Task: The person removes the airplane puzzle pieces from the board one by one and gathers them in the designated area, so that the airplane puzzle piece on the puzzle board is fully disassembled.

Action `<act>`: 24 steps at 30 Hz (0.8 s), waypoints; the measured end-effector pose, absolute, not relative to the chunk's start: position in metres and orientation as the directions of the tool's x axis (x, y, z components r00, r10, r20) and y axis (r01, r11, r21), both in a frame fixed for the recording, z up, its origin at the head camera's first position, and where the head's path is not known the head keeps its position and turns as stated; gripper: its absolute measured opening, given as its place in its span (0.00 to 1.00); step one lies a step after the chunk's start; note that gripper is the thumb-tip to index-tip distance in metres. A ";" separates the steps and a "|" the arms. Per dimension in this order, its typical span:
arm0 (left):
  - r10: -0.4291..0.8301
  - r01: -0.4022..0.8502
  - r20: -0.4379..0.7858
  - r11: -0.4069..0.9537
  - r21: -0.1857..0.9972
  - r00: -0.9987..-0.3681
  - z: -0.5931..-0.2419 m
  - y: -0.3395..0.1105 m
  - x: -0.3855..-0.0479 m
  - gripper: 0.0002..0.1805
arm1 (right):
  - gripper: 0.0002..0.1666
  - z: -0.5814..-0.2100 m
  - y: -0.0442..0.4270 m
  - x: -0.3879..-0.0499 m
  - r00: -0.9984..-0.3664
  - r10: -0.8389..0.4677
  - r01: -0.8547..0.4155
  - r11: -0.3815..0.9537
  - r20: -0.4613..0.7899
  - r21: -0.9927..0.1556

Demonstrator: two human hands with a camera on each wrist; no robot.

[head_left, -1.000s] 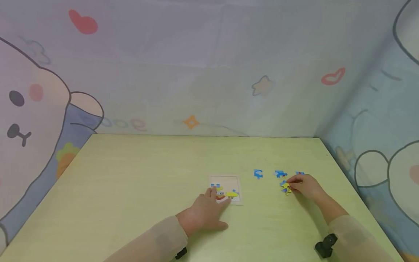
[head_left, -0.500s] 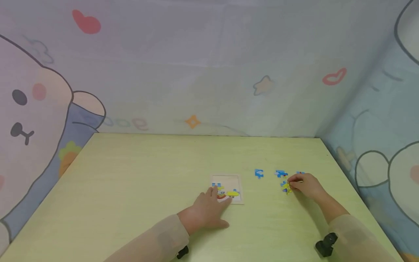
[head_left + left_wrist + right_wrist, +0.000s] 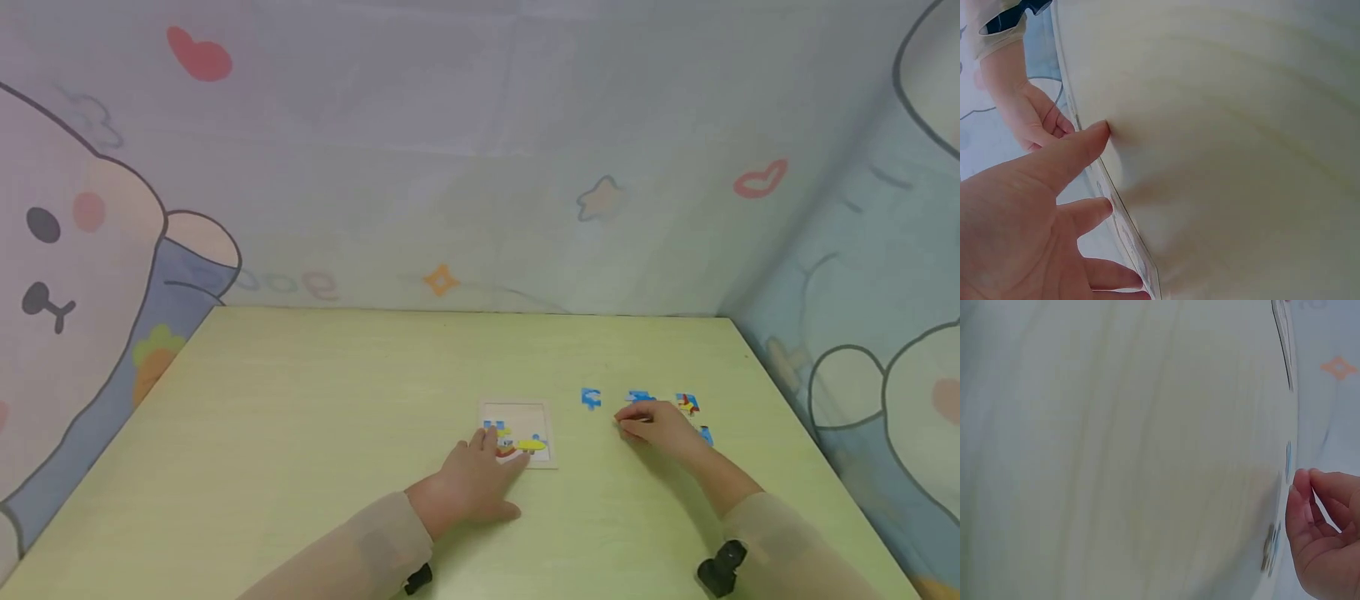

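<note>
My left hand, its fingers spread, rests on a small square puzzle tray with a pale wooden frame. Several pieces lie in the tray, including a yellow piece. In the left wrist view the hand's fingers touch the tray's edge. My right hand is to the right of the tray, thumb and fingertips together. Whether a piece is between them cannot be seen in the head or right wrist view. Around it lie blue puzzle pieces, one partly covered by the hand.
A blue piece lies between tray and right hand. Another blue piece is just behind the hand, and a blue-red-yellow one is farther right. A blue piece shows beside the wrist. A cartoon-printed cloth hangs behind the table.
My right hand has moved left, away from where the yellow piece was visible; that piece is now out of sight. Pieces at the right are uncovered. The left hand stays on the tray.
</note>
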State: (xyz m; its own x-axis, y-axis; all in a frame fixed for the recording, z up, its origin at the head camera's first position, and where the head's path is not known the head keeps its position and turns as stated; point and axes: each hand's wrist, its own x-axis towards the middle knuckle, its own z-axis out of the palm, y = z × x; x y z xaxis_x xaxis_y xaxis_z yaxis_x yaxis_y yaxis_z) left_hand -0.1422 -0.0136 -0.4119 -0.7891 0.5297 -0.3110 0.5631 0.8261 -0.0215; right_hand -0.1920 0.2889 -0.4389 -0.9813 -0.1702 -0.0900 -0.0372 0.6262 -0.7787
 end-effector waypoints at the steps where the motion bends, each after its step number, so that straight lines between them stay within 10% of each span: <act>1: 0.530 0.562 -0.312 0.827 -0.017 -0.789 -0.412 -0.014 -0.142 0.39 | 0.12 -0.439 0.285 -0.192 -0.980 -0.176 -0.039 0.622 -0.090 -0.782; 24: 0.512 0.536 -0.328 0.844 0.020 -0.794 -0.415 -0.024 -0.144 0.36 | 0.12 -0.439 0.209 -0.207 -0.959 -0.245 -0.019 0.555 -0.142 -0.832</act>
